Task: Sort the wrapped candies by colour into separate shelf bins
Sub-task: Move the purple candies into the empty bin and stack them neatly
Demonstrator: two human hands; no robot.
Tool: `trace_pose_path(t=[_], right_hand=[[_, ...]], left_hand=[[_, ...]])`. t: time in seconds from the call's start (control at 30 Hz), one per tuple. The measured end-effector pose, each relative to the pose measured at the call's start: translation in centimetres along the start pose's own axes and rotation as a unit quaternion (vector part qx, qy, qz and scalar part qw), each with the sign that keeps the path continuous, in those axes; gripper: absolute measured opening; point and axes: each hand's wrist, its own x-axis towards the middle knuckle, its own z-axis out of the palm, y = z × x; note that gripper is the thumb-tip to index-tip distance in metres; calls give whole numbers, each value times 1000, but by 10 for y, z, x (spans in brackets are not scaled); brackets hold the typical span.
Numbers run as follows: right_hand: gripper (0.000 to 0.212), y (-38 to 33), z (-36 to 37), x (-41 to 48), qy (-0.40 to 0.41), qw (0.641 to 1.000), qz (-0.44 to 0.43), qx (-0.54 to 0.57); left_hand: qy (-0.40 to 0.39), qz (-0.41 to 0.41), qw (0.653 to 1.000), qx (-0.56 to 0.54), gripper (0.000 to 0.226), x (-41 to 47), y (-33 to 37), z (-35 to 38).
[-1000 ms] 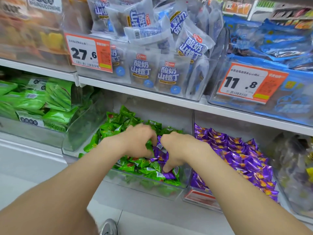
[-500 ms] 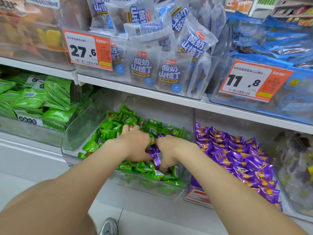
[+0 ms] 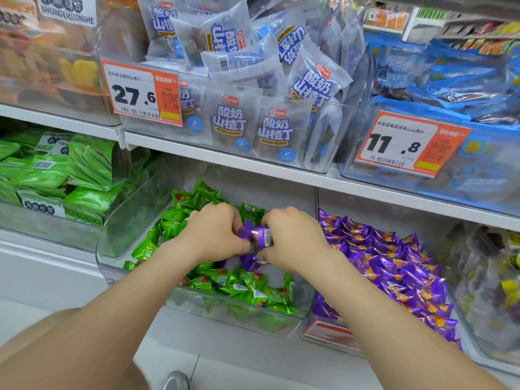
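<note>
Hands work together over the clear plastic shelf bin [image 3: 225, 313] of green foil-wrapped candies [image 3: 247, 285]. Left hand [image 3: 213, 235] and right hand [image 3: 292, 240] each curl their fingers around a small bunch of purple foil-wrapped candies [image 3: 254, 235], held between them over the green pile. Further purple pieces hang below the grip. Adjacent clear bin [image 3: 332, 336], immediately right, contains the main heap of purple candies [image 3: 394, 266]. Upper shelf carries white-and-blue snack pouches [image 3: 230, 122] behind an orange-and-white price tag [image 3: 140, 94] marked 27.6.
</note>
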Motion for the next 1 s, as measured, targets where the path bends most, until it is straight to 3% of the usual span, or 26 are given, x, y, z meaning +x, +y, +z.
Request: trace_pose_path(t=[0.07, 0.17, 0.27, 0.37, 0.43, 0.6, 0.7, 0.87, 1.0], right_hand=[[39, 6, -2, -4, 46, 999, -2, 26], [35, 14, -3, -14, 51, 992, -18, 118], [31, 19, -4, -23, 55, 976, -31, 207], [24, 17, -5, -33, 59, 972, -53, 220], [21, 18, -5, -40, 102, 972, -65, 201], [37, 20, -9, -53, 137, 966, -68, 206], [53, 26, -10, -62, 152, 956, -40, 247], [26, 55, -17, -74, 176, 915, 67, 357], [30, 60, -22, -89, 156, 850, 98, 494]], left_hand=[[7, -35, 991, -128, 13, -3, 1, -9], [-23, -76, 966, -246, 9, -9, 2, -14], [-116, -97, 901, -406, 19, -19, 12, -17], [-162, -118, 855, -478, 27, -25, 20, -18], [-173, -140, 830, -512, 27, -26, 24, -19], [-197, -148, 747, -618, 39, -31, 31, -21], [-167, -138, 738, -639, 48, -30, 34, -14], [-110, -84, 772, -620, 53, -27, 39, -7], [-101, -33, 790, -604, 52, -32, 53, 4]])
